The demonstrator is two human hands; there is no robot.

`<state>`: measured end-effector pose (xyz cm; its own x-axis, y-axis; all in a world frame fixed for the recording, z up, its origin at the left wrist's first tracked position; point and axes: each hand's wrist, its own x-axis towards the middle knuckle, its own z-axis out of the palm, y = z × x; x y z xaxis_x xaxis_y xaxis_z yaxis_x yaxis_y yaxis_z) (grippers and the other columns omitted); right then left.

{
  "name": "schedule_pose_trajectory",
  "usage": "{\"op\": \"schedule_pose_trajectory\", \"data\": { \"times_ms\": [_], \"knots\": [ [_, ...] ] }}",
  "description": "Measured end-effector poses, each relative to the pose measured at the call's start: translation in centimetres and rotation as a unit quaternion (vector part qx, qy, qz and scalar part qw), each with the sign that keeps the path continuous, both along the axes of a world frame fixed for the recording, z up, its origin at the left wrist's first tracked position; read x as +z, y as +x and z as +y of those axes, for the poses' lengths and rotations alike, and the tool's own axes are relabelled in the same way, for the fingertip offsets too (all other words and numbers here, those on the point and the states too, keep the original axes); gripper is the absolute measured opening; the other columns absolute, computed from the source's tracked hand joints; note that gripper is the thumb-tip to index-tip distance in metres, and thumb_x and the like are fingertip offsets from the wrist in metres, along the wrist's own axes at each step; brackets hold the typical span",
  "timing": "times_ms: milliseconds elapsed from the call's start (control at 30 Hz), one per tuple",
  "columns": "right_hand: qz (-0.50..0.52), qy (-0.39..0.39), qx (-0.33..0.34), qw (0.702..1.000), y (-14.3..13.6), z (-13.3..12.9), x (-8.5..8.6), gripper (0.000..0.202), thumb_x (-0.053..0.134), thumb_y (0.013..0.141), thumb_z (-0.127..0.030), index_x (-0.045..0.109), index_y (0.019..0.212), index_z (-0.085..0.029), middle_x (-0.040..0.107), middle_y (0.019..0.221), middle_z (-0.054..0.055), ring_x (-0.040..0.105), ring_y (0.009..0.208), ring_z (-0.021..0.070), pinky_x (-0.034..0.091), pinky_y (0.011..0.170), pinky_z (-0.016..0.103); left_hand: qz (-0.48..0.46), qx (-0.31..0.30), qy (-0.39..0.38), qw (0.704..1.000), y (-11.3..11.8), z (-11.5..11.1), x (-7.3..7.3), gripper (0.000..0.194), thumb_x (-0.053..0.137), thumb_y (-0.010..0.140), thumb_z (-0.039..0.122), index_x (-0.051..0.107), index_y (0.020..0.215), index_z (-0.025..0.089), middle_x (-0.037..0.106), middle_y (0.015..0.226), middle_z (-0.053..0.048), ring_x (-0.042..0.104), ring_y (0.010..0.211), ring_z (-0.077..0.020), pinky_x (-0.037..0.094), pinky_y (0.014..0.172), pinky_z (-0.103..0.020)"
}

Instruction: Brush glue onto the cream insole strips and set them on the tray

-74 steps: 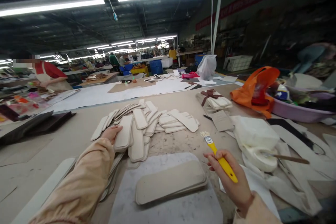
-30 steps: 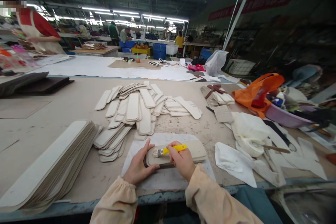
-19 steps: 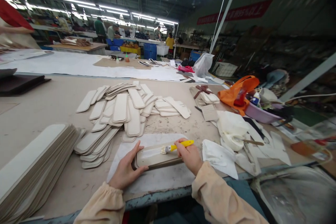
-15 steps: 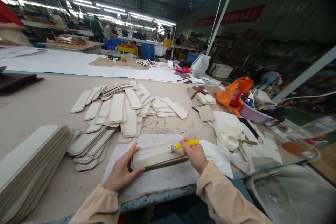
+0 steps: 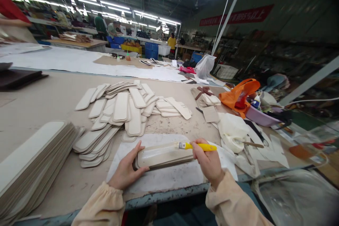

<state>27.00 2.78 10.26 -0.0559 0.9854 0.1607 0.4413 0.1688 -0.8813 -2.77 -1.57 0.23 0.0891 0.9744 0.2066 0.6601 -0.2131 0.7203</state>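
A small stack of beige rounded boards [image 5: 161, 154] lies on a white sheet [image 5: 159, 176] near the table's front edge. My left hand [image 5: 127, 170] presses on the stack's left end, fingers spread. My right hand [image 5: 209, 160] grips a yellow-handled brush [image 5: 197, 146] whose bristles touch the right part of the top board. A wet, glossy streak runs along that board.
Loose beige pieces [image 5: 127, 109] are fanned out behind the stack; a tall pile of long boards [image 5: 34, 159] sits at left. A white glue bowl with a stick [image 5: 235, 143], crumpled paper, an orange bag [image 5: 238, 95] and a purple basin stand at right. Other people work far behind.
My left hand came back from the loose pieces to hold the stack. The brush came down onto the top board and swept from its left end to its right, leaving a wet streak.
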Motion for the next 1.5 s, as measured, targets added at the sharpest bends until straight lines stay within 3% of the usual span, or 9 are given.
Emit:
{"op": "schedule_pose_trajectory", "data": {
  "times_ms": [200, 333, 767, 900, 1033, 1133, 1300, 1400, 1500],
  "knots": [
    [0.155, -0.121, 0.132, 0.972, -7.8, -1.3, -2.2, 0.022, 0.047, 0.089, -0.04, 0.053, 0.082, -0.02, 0.048, 0.047, -0.007, 0.039, 0.04, 0.0101, 0.031, 0.044, 0.022, -0.013, -0.01, -0.007, 1.0, 0.1, -0.1, 0.3, 0.096, 0.07, 0.073, 0.041, 0.011, 0.148, 0.026, 0.053, 0.133, -0.009, 0.05, 0.122, -0.0254, 0.039, 0.104, -0.04],
    [0.125, -0.136, 0.149, 0.971, -8.8, -0.9, -4.2, 0.018, 0.048, 0.088, -0.036, 0.054, 0.08, -0.02, 0.048, 0.047, -0.007, 0.041, 0.042, 0.01, 0.032, 0.046, 0.021, -0.014, -0.007, 0.002, 1.0, 0.1, -0.1, 0.3, 0.097, 0.071, 0.072, 0.04, 0.011, 0.148, 0.027, 0.055, 0.132, -0.008, 0.051, 0.122, -0.026, 0.039, 0.105, -0.042],
    [-0.067, -0.052, 0.039, 0.996, 1.4, 1.4, -2.8, 0.023, 0.046, 0.088, -0.039, 0.058, 0.081, -0.02, 0.053, 0.05, -0.004, 0.056, 0.054, 0.0163, 0.041, 0.058, 0.026, 0.03, -0.015, 0.016, 0.999, 0.1, 0.0, 0.2, 0.082, 0.064, 0.079, 0.043, 0.018, 0.146, 0.026, 0.054, 0.135, -0.008, 0.048, 0.125, -0.0245, 0.031, 0.111, -0.047],
    [-0.191, 0.002, 0.015, 0.981, 4.1, 1.6, -1.7, 0.027, 0.042, 0.09, -0.038, 0.06, 0.083, -0.02, 0.06, 0.057, -0.001, 0.058, 0.055, 0.0169, 0.04, 0.057, 0.026, 0.036, -0.014, 0.028, 0.999, 0.1, 0.0, 0.1, 0.082, 0.063, 0.08, 0.043, 0.018, 0.146, 0.025, 0.055, 0.133, -0.008, 0.05, 0.123, -0.0244, 0.033, 0.11, -0.046],
    [-0.282, 0.124, 0.018, 0.951, 4.5, 0.8, -0.8, 0.026, 0.04, 0.092, -0.033, 0.061, 0.087, -0.019, 0.066, 0.07, 0.002, 0.063, 0.066, 0.0172, 0.041, 0.062, 0.025, 0.043, -0.008, 0.025, 0.999, 0.0, 0.0, 0.2, 0.083, 0.062, 0.08, 0.043, 0.016, 0.146, 0.026, 0.055, 0.132, -0.008, 0.05, 0.123, -0.0241, 0.035, 0.109, -0.045],
    [-0.364, 0.206, 0.032, 0.908, 2.8, -0.4, -1.1, 0.021, 0.042, 0.09, -0.025, 0.062, 0.088, -0.018, 0.067, 0.073, 0.004, 0.063, 0.069, 0.0176, 0.041, 0.064, 0.025, 0.042, -0.007, 0.029, 0.999, 0.1, -0.1, 0.3, 0.083, 0.063, 0.079, 0.043, 0.016, 0.146, 0.026, 0.055, 0.133, -0.008, 0.049, 0.124, -0.0242, 0.035, 0.109, -0.045],
    [-0.479, 0.194, 0.11, 0.849, -3.3, -3.3, -2.7, 0.006, 0.055, 0.074, -0.014, 0.06, 0.074, -0.017, 0.064, 0.065, 0.006, 0.059, 0.06, 0.0195, 0.036, 0.052, 0.026, 0.039, -0.013, 0.022, 0.999, 0.2, -0.1, 0.1, 0.087, 0.064, 0.078, 0.044, 0.014, 0.146, 0.027, 0.054, 0.134, -0.008, 0.048, 0.125, -0.025, 0.035, 0.109, -0.046],
    [-0.394, 0.206, 0.176, 0.878, -7.0, -4.9, -2.6, 0.005, 0.054, 0.076, -0.018, 0.059, 0.076, -0.018, 0.064, 0.068, 0.006, 0.059, 0.063, 0.0205, 0.038, 0.054, 0.028, 0.026, -0.013, 0.01, 1.0, 0.0, 0.0, -0.1, 0.088, 0.065, 0.077, 0.043, 0.012, 0.146, 0.028, 0.053, 0.134, -0.009, 0.049, 0.125, -0.0254, 0.039, 0.106, -0.044],
    [-0.209, 0.151, 0.203, 0.945, -9.1, -4.9, -1.7, 0.015, 0.046, 0.087, -0.024, 0.06, 0.084, -0.019, 0.064, 0.072, 0.003, 0.06, 0.066, 0.0171, 0.041, 0.061, 0.026, 0.009, -0.01, 0.001, 1.0, 0.0, 0.0, -0.1, 0.088, 0.065, 0.078, 0.041, 0.011, 0.147, 0.028, 0.053, 0.133, -0.009, 0.05, 0.123, -0.0244, 0.041, 0.104, -0.043]
  ]
}}
